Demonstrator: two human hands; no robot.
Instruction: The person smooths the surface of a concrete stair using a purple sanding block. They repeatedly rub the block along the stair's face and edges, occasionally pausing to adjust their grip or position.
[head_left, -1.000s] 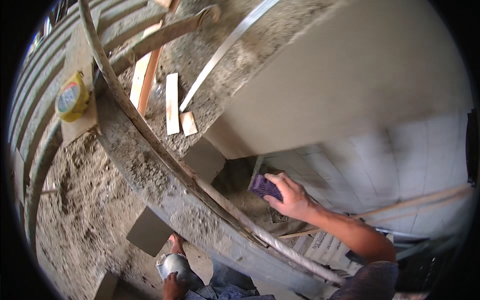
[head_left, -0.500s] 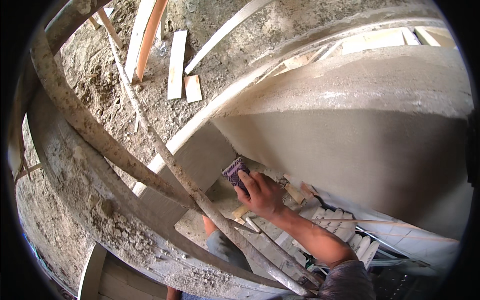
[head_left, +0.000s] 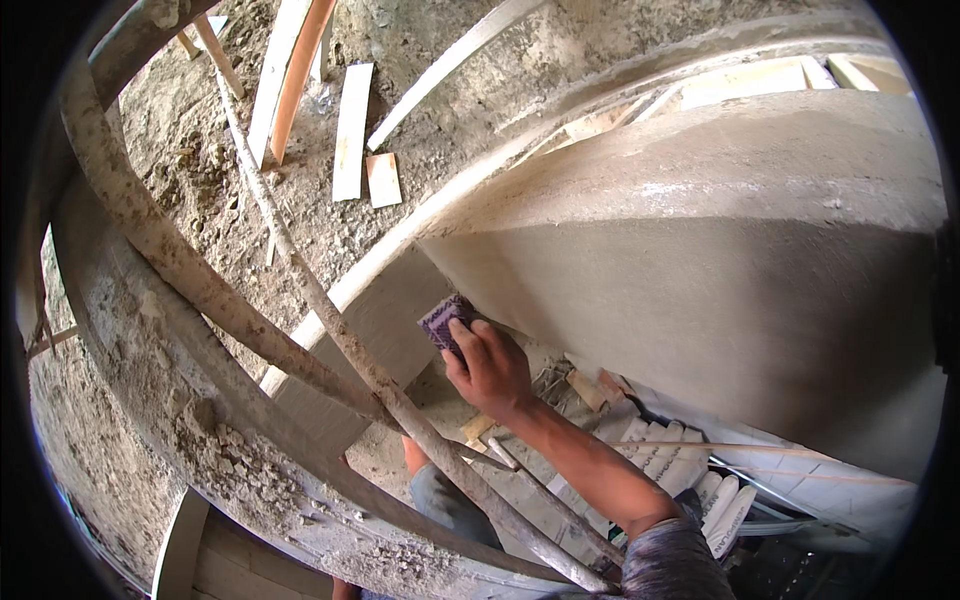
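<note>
My right hand [head_left: 487, 372] is closed round a purple, dark-patterned sponge [head_left: 445, 322]. The sponge is against the smooth grey plastered face [head_left: 390, 310] of a low wall, close to the inner corner. Right of the hand runs a long, freshly smoothed grey plaster wall [head_left: 680, 310]. My right forearm [head_left: 590, 470] reaches up from the lower right, past a thin wooden pole. I cannot see my left hand; a small patch of skin shows at the lower edge, too little to name.
Crusted poles [head_left: 345, 335] cross in front at left, above a beam [head_left: 240, 430] covered with mortar crumbs. Wood offcuts [head_left: 352, 130] lie on rough soil beyond the wall. Several pale printed bags [head_left: 670, 450] lie below my forearm. A denim-clad leg [head_left: 450, 500] shows behind the poles.
My right hand and the sponge have moved up and left along the low wall's plastered face. The sponge stays in my grasp.
</note>
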